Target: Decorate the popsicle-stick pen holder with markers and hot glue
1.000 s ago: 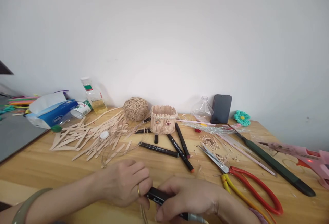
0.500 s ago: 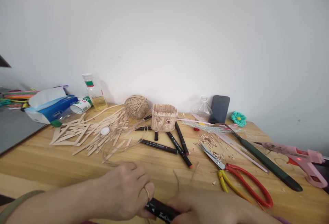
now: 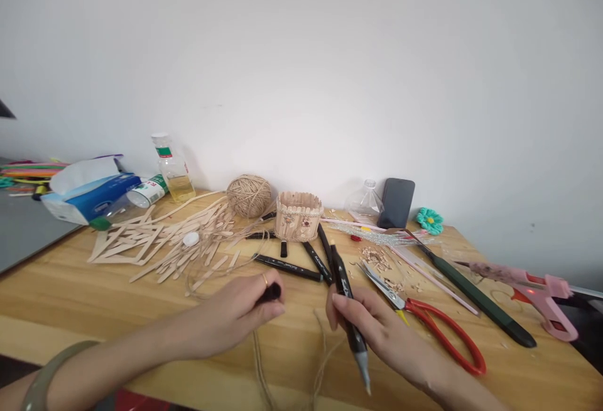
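My right hand (image 3: 372, 317) is closed around a black marker (image 3: 348, 310), tilted, with both tips bare: one points up and the other down toward the table's front edge. My left hand (image 3: 240, 310) is closed on a small black marker cap (image 3: 271, 293), held apart from the marker. Strands of twine (image 3: 260, 367) hang or lie below and between my hands. More black markers (image 3: 289, 268) rest on the wooden table (image 3: 207, 373) beyond my hands, near a small basket of craft sticks (image 3: 298, 217) decorated with flowers.
Loose craft sticks (image 3: 207, 238) spread at the left, before a twine ball (image 3: 249, 196) and a glass bottle (image 3: 173, 169). Red-handled scissors (image 3: 443, 332), a green-handled tool (image 3: 475, 291) and a pink glue gun (image 3: 532, 291) lie right. A phone (image 3: 396, 203) leans on the wall.
My hands have moved up and apart. The marker, earlier held between both hands, is now in my right hand with its tips uncovered, and the cap shows in my left.
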Action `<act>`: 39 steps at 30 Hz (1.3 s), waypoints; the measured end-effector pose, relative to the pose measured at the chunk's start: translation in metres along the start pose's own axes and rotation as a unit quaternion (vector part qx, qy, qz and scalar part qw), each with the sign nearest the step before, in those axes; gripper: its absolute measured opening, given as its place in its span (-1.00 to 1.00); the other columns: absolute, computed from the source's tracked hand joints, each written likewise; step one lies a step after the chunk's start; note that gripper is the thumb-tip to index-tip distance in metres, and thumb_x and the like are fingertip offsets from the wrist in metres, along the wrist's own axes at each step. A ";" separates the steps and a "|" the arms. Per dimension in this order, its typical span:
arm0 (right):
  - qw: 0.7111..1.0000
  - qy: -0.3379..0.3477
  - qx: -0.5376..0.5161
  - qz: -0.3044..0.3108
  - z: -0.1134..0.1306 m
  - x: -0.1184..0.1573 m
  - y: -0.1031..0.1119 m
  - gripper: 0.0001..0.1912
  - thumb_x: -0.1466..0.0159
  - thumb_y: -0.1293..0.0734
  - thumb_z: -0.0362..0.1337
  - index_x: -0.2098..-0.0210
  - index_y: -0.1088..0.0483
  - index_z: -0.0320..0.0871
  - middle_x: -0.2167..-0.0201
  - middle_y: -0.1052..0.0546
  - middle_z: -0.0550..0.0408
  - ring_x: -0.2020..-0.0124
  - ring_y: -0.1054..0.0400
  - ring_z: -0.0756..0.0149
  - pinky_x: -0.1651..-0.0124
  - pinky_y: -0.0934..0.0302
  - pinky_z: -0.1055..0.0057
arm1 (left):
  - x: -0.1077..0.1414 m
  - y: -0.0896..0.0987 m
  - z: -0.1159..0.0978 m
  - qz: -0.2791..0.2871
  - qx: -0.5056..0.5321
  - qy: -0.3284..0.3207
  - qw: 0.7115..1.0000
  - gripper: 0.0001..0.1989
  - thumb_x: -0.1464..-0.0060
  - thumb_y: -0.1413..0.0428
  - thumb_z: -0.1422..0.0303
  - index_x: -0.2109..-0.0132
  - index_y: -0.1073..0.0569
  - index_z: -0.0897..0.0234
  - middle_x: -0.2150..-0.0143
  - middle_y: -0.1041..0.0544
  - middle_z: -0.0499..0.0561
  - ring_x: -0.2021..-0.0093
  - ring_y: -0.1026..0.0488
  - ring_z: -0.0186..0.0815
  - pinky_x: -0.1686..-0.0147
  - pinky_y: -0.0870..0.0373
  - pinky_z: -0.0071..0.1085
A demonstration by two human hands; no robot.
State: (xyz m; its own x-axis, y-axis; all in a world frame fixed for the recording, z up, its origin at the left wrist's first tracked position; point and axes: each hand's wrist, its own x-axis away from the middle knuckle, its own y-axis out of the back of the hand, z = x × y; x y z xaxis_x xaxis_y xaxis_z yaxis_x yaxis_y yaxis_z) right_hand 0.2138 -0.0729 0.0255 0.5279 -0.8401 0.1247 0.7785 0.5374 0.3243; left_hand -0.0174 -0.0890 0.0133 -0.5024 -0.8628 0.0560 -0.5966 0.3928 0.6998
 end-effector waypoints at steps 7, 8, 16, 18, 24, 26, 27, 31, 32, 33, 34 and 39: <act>0.981 0.062 -0.151 -0.109 -0.005 -0.012 -0.005 -0.58 -0.08 -0.39 0.10 0.47 -0.35 -0.15 0.61 -0.25 0.25 0.61 0.00 0.50 0.59 0.14 0.51 | -0.008 -0.008 -0.008 0.034 0.053 -0.009 0.998 -0.86 -0.20 0.08 0.30 0.23 -0.33 0.24 0.23 -0.46 0.00 0.22 -0.37 -0.26 0.18 -0.29 -0.36; 0.976 0.068 -0.170 -0.122 -0.006 -0.012 -0.005 -0.59 -0.06 -0.42 0.08 0.46 -0.37 -0.15 0.61 -0.28 0.23 0.61 -0.01 0.51 0.60 0.16 0.51 | -0.008 -0.009 -0.009 0.035 0.055 -0.007 0.998 -0.87 -0.20 0.06 0.31 0.23 -0.34 0.24 0.24 -0.46 0.00 0.22 -0.38 -0.27 0.19 -0.29 -0.37; 0.964 0.061 -0.211 -0.147 -0.010 -0.011 -0.008 -0.64 -0.09 -0.41 0.04 0.43 -0.45 -0.17 0.62 -0.40 0.15 0.64 -0.06 0.50 0.61 0.19 0.53 | -0.011 -0.013 -0.013 0.025 0.047 -0.017 0.998 -0.91 -0.16 0.02 0.38 0.25 -0.37 0.26 0.28 -0.50 -0.02 0.29 -0.39 -0.30 0.25 -0.31 -0.40; 0.965 0.063 -0.207 -0.149 -0.009 -0.010 -0.011 -0.66 -0.09 -0.41 0.02 0.43 -0.45 -0.16 0.59 -0.42 0.13 0.62 -0.12 0.47 0.61 0.16 0.52 | -0.012 -0.014 -0.014 0.031 0.031 -0.019 0.999 -0.89 -0.15 0.02 0.37 0.26 -0.37 0.28 0.30 -0.49 0.00 0.31 -0.39 -0.28 0.27 -0.31 -0.39; 0.979 0.117 -0.149 -0.076 -0.007 -0.003 -0.023 -0.73 -0.16 -0.36 -0.06 0.45 -0.45 -0.15 0.59 -0.37 0.19 0.62 -0.06 0.48 0.58 0.07 0.49 | -0.013 -0.016 -0.021 0.067 0.093 -0.076 0.991 -0.83 -0.14 0.05 0.31 0.22 -0.37 0.28 0.32 -0.43 -0.01 0.32 -0.35 -0.28 0.29 -0.29 -0.41; 0.975 0.123 -0.171 -0.066 -0.010 -0.002 -0.027 -0.64 -0.21 -0.29 0.00 0.50 -0.42 -0.15 0.63 -0.32 0.20 0.62 -0.06 0.46 0.58 0.08 0.49 | -0.013 -0.017 -0.024 0.091 0.134 -0.084 0.983 -0.83 -0.13 0.06 0.31 0.20 -0.36 0.28 0.32 -0.40 -0.03 0.32 -0.33 -0.30 0.28 -0.28 -0.43; 0.973 0.117 -0.188 -0.071 -0.012 -0.002 -0.029 -0.60 -0.23 -0.26 0.03 0.53 -0.39 -0.16 0.65 -0.29 0.20 0.62 -0.06 0.46 0.58 0.09 0.49 | -0.013 -0.018 -0.026 0.102 0.149 -0.081 0.980 -0.83 -0.13 0.06 0.30 0.19 -0.35 0.28 0.31 -0.39 -0.03 0.32 -0.32 -0.30 0.27 -0.28 -0.42; 0.955 0.093 -0.241 -0.147 -0.019 -0.006 -0.041 -0.55 -0.22 -0.24 0.03 0.64 -0.29 -0.15 0.71 -0.22 0.21 0.64 -0.07 0.43 0.57 0.06 0.48 | -0.011 -0.022 -0.032 0.107 0.164 -0.044 0.980 -0.78 -0.14 0.08 0.23 0.26 -0.32 0.29 0.34 -0.34 -0.02 0.31 -0.28 -0.27 0.24 -0.30 -0.36; 0.949 0.098 -0.251 -0.166 -0.020 -0.008 -0.044 -0.55 -0.21 -0.25 0.02 0.66 -0.27 -0.14 0.71 -0.21 0.21 0.64 -0.06 0.43 0.56 0.05 0.47 | -0.010 -0.024 -0.033 0.108 0.175 -0.037 0.978 -0.77 -0.14 0.09 0.21 0.27 -0.32 0.30 0.33 -0.33 -0.01 0.31 -0.27 -0.26 0.22 -0.30 -0.34; 0.942 0.103 -0.264 -0.182 -0.020 -0.010 -0.047 -0.55 -0.19 -0.25 0.02 0.68 -0.25 -0.13 0.72 -0.19 0.21 0.64 -0.05 0.42 0.56 0.04 0.46 | -0.010 -0.025 -0.034 0.111 0.188 -0.034 0.975 -0.75 -0.15 0.10 0.20 0.27 -0.31 0.30 0.32 -0.33 0.00 0.29 -0.27 -0.25 0.20 -0.31 -0.32; 0.934 0.105 -0.280 -0.194 -0.021 -0.011 -0.051 -0.55 -0.18 -0.25 0.02 0.69 -0.22 -0.12 0.72 -0.16 0.22 0.64 -0.03 0.42 0.55 0.03 0.45 | -0.010 -0.027 -0.035 0.116 0.204 -0.033 0.972 -0.74 -0.15 0.10 0.20 0.26 -0.32 0.30 0.30 -0.34 0.02 0.27 -0.27 -0.23 0.18 -0.31 -0.29; 0.902 0.115 -0.342 -0.238 -0.024 -0.014 -0.063 -0.54 -0.14 -0.26 0.04 0.72 -0.15 -0.10 0.72 -0.11 0.23 0.63 -0.02 0.39 0.55 0.02 0.43 | -0.014 -0.033 -0.037 0.126 0.239 0.002 0.963 -0.75 -0.12 0.07 0.19 0.24 -0.32 0.30 0.29 -0.34 0.02 0.26 -0.26 -0.23 0.18 -0.30 -0.28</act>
State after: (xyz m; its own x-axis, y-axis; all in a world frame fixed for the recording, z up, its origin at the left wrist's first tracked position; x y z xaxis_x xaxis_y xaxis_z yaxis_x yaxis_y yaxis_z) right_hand 0.1656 -0.0927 -0.0196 0.0733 -0.9923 -0.0998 0.9213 0.1057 -0.3742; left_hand 0.0326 -0.1015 0.0154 -0.6674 -0.7214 0.1848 -0.6761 0.6910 0.2558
